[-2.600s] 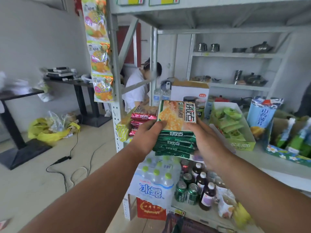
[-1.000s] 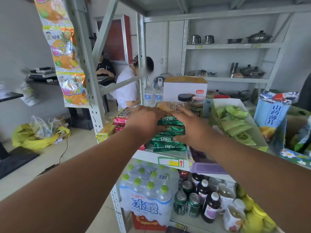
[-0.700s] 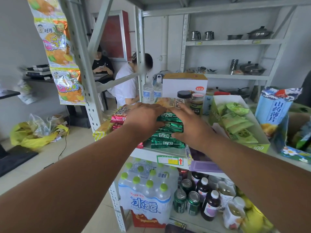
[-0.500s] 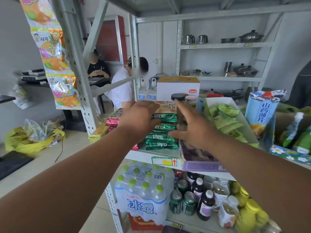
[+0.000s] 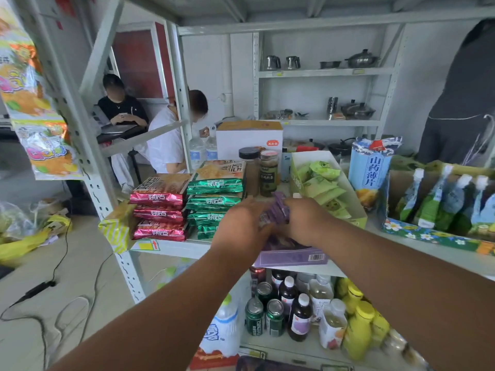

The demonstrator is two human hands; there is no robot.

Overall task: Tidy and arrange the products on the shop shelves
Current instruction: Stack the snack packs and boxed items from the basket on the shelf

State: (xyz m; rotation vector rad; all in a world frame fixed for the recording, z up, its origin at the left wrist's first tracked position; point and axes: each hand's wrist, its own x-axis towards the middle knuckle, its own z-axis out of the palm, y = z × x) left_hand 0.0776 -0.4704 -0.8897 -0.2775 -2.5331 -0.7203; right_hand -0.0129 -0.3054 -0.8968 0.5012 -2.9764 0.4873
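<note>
The tall blue bag says 山药薄片 in dark blue letters going down. The green snack packs and the pink snack packs show white letters, too blurry to read. The purple box has a barcode

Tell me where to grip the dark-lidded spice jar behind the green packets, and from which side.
Grip the spice jar around its lid and shoulder, coming from above. It stands upright, with another jar tight on its left, the green packets in front and the open snack box on its right, so probably only the top is free.
</note>
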